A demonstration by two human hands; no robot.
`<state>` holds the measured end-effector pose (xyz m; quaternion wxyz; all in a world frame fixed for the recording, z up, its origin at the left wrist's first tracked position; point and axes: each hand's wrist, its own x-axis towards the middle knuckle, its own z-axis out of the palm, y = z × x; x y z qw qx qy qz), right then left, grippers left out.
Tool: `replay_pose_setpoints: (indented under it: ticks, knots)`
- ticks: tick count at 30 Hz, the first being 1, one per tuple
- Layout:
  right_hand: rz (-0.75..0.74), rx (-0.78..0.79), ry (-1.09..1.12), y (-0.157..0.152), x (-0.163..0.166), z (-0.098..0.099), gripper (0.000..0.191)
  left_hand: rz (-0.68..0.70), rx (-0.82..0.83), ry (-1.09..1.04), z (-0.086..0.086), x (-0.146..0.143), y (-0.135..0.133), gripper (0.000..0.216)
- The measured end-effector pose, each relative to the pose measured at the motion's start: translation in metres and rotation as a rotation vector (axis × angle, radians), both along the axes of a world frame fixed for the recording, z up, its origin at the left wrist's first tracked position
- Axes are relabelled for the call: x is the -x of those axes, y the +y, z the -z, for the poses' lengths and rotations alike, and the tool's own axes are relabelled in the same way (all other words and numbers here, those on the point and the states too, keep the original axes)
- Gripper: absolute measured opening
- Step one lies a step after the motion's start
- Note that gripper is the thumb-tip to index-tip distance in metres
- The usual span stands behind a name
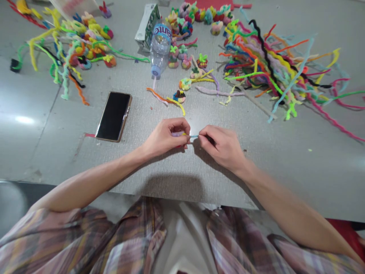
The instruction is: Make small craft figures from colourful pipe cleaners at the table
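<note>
My left hand is closed around a small coiled pipe-cleaner piece with purple, yellow and red showing between the fingers. My right hand pinches the light blue end that sticks out of it. Both hands rest low over the grey table, close to its near edge, almost touching each other.
A black phone lies left of my hands. A plastic water bottle lies on its side beside a small carton. Loose pipe cleaners are heaped at the right and far left. Several small finished coils sit mid-table.
</note>
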<state>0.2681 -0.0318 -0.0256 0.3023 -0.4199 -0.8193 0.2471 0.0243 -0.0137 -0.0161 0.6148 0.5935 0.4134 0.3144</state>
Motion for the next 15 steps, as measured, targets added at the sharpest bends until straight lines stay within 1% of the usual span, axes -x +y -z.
replay_pose_setpoints:
  ticks: [7,15]
  knots:
    - [-0.03,-0.011,-0.013,0.0,0.0006,-0.0009,0.02,0.048,0.018,0.018,0.0006,0.0017,0.0008,0.008]
    - [0.018,-0.007,-0.004,0.0033,-0.0045,-0.0032,0.021,-0.031,0.032,0.0,-0.0049,0.0032,0.0034,0.01]
